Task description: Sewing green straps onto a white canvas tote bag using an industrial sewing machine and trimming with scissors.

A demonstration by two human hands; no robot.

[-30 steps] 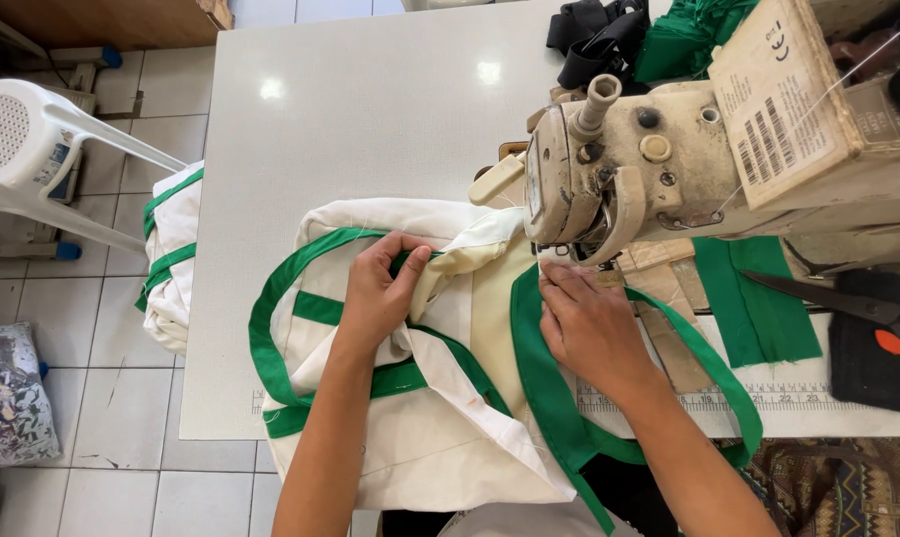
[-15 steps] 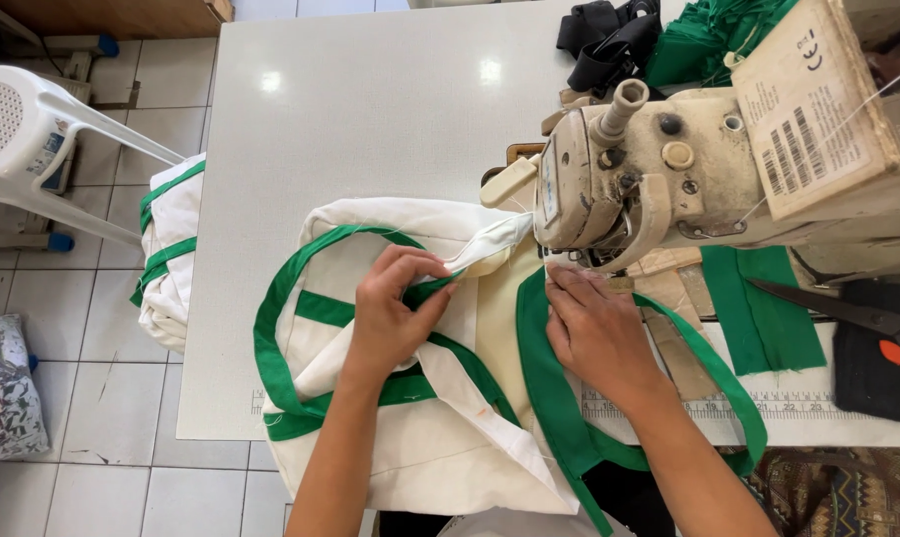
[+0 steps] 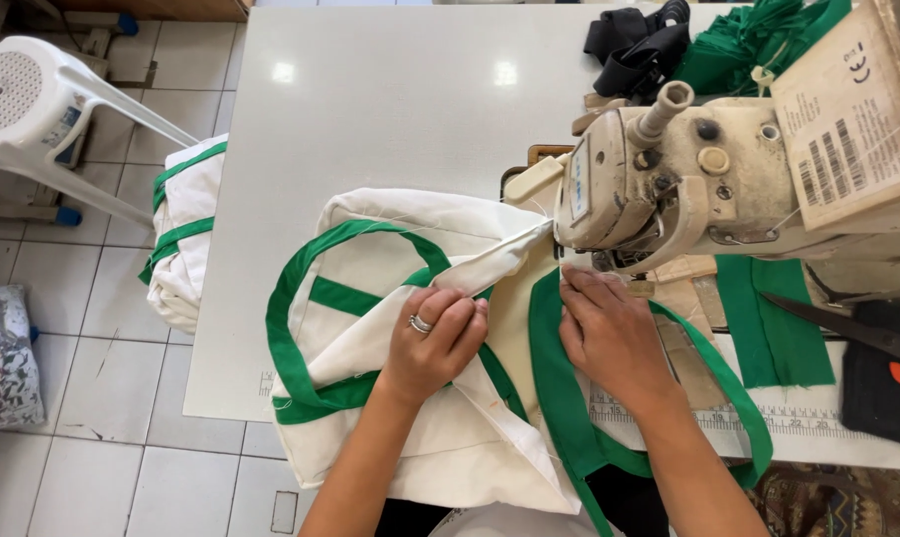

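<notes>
Bare forearms, no sleeves; silver ring [image 3: 421, 323] on left hand [image 3: 432, 343].

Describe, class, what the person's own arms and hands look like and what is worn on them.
Both forearms are bare, with no sleeves, gloves or watch in view. The left hand wears one silver-coloured ring on a finger. The right hand shows no ring or other jewellery. The fingernails look short and unpainted.

White table [image 3: 370, 119] with sewing work

A cream bag [image 3: 390, 298] with green straps lay at centre; a sewing machine [image 3: 688, 179] stood at upper right.
</notes>
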